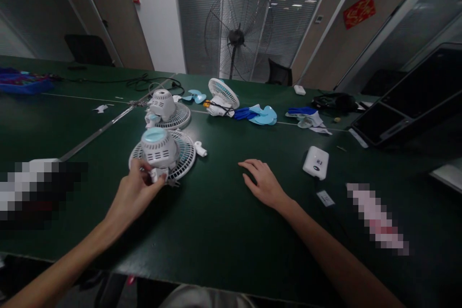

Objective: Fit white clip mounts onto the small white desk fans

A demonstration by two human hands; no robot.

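Observation:
A small white desk fan [159, 151] lies face down on its round grille, with a pale blue cap on its motor housing. The fingers and thumb of my left hand [134, 192] close round a white part [159, 174] at the fan's near side. Metal plug prongs show just beside that part. My right hand [265, 184] rests palm down over the green table, fingers apart, holding nothing. Close to the grille's right edge lies a loose white piece [200, 149]. Behind stands a second face-down fan [163, 106], without a blue cap.
Farther back are another small fan [222, 98] with a dark cord and light blue fan blades [265, 114]. A white box-shaped device [316, 162] and a small card [325, 198] lie to the right. A metal strip [97, 134] crosses the green table [216, 231].

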